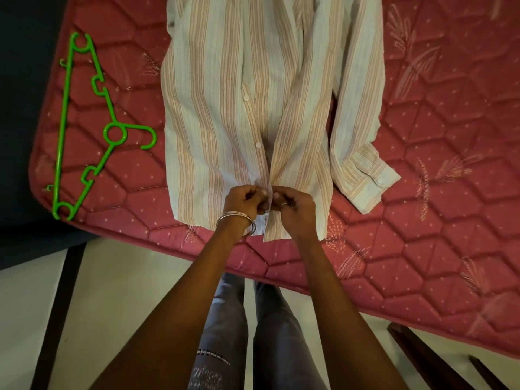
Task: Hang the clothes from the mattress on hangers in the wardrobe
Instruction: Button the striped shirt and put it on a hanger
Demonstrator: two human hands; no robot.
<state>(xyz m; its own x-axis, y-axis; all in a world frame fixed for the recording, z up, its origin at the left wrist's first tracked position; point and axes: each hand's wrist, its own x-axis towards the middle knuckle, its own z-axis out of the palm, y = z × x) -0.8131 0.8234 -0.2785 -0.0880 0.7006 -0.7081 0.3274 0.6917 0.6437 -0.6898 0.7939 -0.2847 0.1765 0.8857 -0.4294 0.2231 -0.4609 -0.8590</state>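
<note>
Head view, looking down. I see a long-sleeved shirt in pale white cloth with pink and orange stripes (225,114) lying flat, front side up, on a red quilted mattress with small white dots and leaf prints (439,192). The shirt's collar end runs out of the top of the frame, so I cannot see it. Its front placket is open from the hem upward; two white buttons show along the left front edge.

Both hands meet at the placket near the hem. The left hand (243,202) has its fingers curled, pinching the left front edge; thin metal bangles (236,220) sit on that wrist. The right hand (295,206), with a ring on one finger, is curled likewise and pinches the right front edge. Fingertips are tucked under, so I cannot tell whether a button is between them.

One sleeve lies along the shirt's right side, cuff folded on the mattress. The other sleeve is not visible to me.

A bright green plastic hanger (92,128) lies flat at the mattress's left edge, apart from the shirt, hook pointing toward it.

Below: grey patterned trousers (225,333), pale floor (126,291), dark frame rails, partly cut off.
</note>
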